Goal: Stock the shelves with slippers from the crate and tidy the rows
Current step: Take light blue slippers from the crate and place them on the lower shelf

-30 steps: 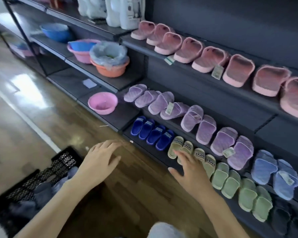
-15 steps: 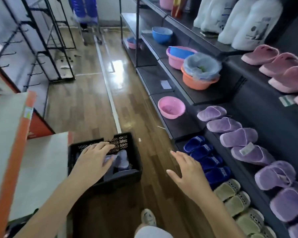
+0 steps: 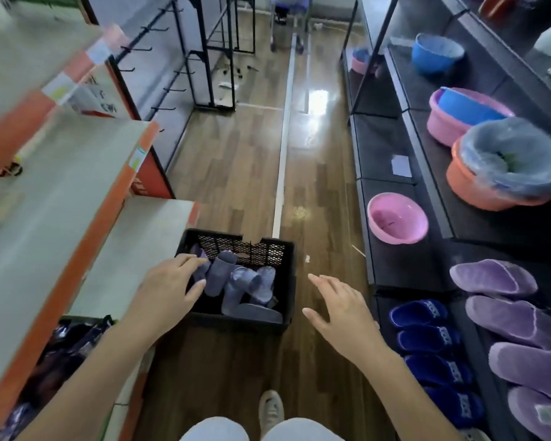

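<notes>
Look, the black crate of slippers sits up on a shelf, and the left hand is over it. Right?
Not quite. The head view shows the crate standing on the wooden floor, not on a shelf. It does hold slippers, and the left hand is over its edge.

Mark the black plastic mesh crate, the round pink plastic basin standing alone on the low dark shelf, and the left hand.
Black plastic mesh crate (image 3: pixel 242 321): head view, near wall.
Round pink plastic basin (image 3: pixel 398 237): head view, near outer wall.
Left hand (image 3: pixel 166 288): head view, back of the hand.
</notes>
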### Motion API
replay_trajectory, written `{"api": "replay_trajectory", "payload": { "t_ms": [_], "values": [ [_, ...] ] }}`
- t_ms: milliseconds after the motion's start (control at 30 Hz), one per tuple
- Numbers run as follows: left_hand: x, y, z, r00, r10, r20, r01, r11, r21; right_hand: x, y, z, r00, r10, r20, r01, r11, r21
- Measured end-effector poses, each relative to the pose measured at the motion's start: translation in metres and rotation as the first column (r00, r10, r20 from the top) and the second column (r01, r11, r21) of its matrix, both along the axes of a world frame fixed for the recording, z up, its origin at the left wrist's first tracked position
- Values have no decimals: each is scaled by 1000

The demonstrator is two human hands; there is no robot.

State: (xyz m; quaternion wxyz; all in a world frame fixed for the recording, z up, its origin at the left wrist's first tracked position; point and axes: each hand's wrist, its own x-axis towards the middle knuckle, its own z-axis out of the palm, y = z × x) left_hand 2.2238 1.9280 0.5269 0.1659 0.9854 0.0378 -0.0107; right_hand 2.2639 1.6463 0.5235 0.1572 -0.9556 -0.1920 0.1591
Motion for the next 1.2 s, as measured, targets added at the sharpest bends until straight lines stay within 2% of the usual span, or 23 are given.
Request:
{"api": "replay_trajectory", "payload": {
  "t_ms": [267, 467, 867, 1200],
  "values": [
    [1, 31, -18, 983, 148, -106, -149, 989, 0, 39, 39, -20, 989, 137, -51, -137, 990, -6],
    [24, 74, -40, 973, 169, -156, -176, 984, -31, 66, 87, -39, 983, 152, -101, -155, 988, -24],
    [133, 189, -93, 952, 74, -297, -115, 986, -123, 146, 209, -84, 983, -27, -179, 16, 998, -60],
    [183, 208, -191, 877, 30, -479, -117, 981, -153, 187, 227, -181, 940, -158, -301, 127, 985, -121]
  ]
}}
